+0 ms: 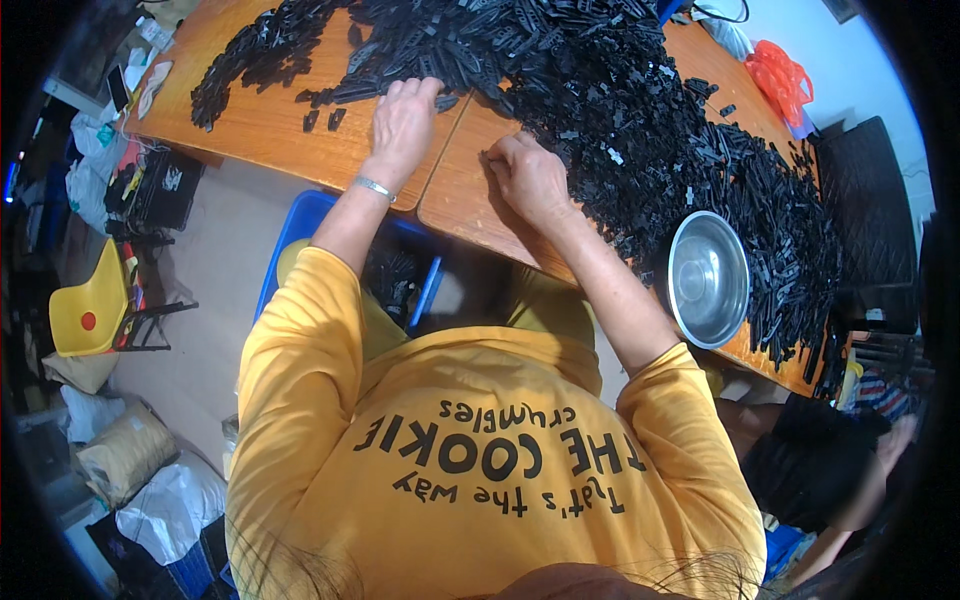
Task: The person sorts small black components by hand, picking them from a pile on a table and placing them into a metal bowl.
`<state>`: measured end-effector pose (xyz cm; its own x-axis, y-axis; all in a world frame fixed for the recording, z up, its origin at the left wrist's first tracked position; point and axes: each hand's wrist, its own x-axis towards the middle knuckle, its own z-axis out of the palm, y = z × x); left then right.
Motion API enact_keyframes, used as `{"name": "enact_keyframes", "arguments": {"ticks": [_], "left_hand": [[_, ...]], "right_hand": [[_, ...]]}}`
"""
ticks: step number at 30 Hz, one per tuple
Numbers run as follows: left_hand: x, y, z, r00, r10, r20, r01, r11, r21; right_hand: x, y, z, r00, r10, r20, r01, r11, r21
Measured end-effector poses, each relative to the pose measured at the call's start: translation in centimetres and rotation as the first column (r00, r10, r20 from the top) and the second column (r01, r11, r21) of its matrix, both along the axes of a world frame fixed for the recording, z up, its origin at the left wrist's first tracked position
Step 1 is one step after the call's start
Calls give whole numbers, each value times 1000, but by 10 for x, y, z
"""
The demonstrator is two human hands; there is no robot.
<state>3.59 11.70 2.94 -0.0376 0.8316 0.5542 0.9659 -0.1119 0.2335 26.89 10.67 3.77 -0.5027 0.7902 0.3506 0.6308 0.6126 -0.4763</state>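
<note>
My left hand (403, 125), with a silver bracelet (374, 187) at the wrist, rests at the near edge of a heap of long black plastic pieces (430, 45). Its fingers reach forward, slightly bent, over the pieces, and nothing shows in its grip. Beside its forefinger lies a single black piece (447, 103). Close to the table seam, my right hand (530, 175) is closed, thumb and forefinger pinched together. Whatever it may hold is too small or hidden. Just beyond it and to its right spreads a heap of small black plastic parts (620, 130).
A steel bowl (708, 280) stands at the wooden table's (480, 205) right front. Below the front edge is a blue crate (300, 225). A red plastic bag (778, 80) lies far right. A yellow chair (90, 300) stands left; another person's arm (870, 480) shows lower right.
</note>
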Motion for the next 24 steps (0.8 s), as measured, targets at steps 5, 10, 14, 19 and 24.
{"name": "enact_keyframes", "arguments": {"ticks": [5,10,14,19,24], "left_hand": [[8,-22,2,983,-96,154,98,995,-6],[7,-42,-1,185,27,982,381,919,-97],[14,-66,21,-246,100,964,493,869,36],[15,-76,26,-348,82,934,556,820,135],[17,-81,34,-377,67,924,587,789,182]], "right_hand": [[1,-10,5,999,11,-36,-12,1000,-12],[-5,-20,26,966,93,-243,-76,994,79],[-9,-27,45,933,135,-335,-123,991,57],[-14,-33,58,908,194,-370,-163,980,113],[-11,-33,60,907,259,-331,-206,961,185]]}}
